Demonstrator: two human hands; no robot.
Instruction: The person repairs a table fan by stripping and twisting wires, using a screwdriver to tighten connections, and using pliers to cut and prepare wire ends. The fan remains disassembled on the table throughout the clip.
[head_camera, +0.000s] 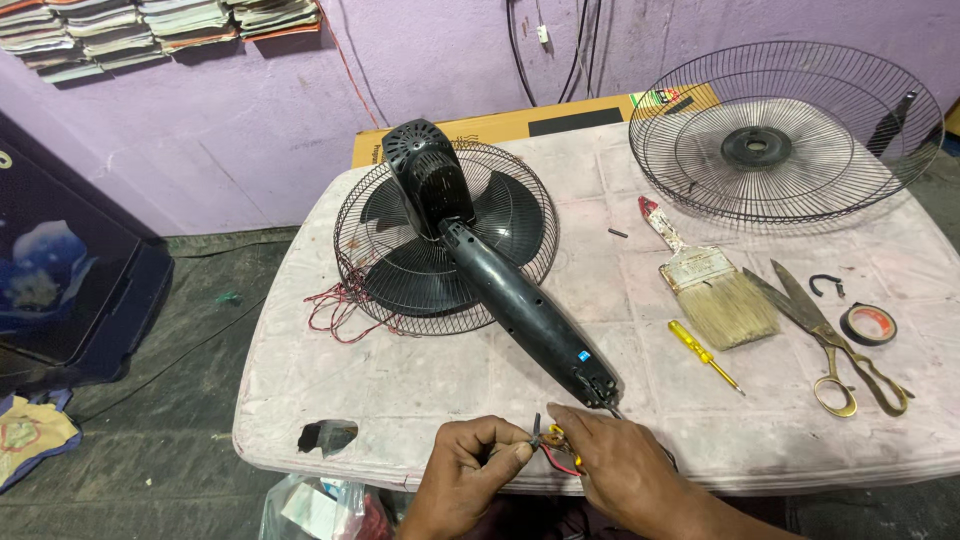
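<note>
Seemingly mid-splice, a person works at the lower centre of the frame, where the left hand (470, 462) pinches a dark wire end (536, 430) between thumb and forefinger and the right hand (615, 462) closes its fingertips on the yellow and red wires (556, 448) beside it. Both grips are clenched on the thin leads, not released. The leads run out of the base end of a black fan stem (525, 312), which lies slantwise across the middle of a worn pale table (420, 390). At the stem's upper end the motor housing (425, 180) rests on the rear wire guard (445, 240), with the dark blades showing beneath it. Loose red wires (335, 305) trail off the guard's left side.

Doing this join well probably means keeping the bared ends touching and parallel, twisting them tightly, and keeping the other conductors well apart so they cannot bridge. The stem is best left lying flat, so the leads stay slack.

To the right of centre lie a paintbrush (715, 290), a yellow screwdriver (705, 355), brass-handled scissors (835, 345) and a roll of tape (867, 324), all near but untouched. A detached front fan guard (785, 130) sits at the upper right. Stacked papers (150, 30) hang on the purple wall at the upper left.
</note>
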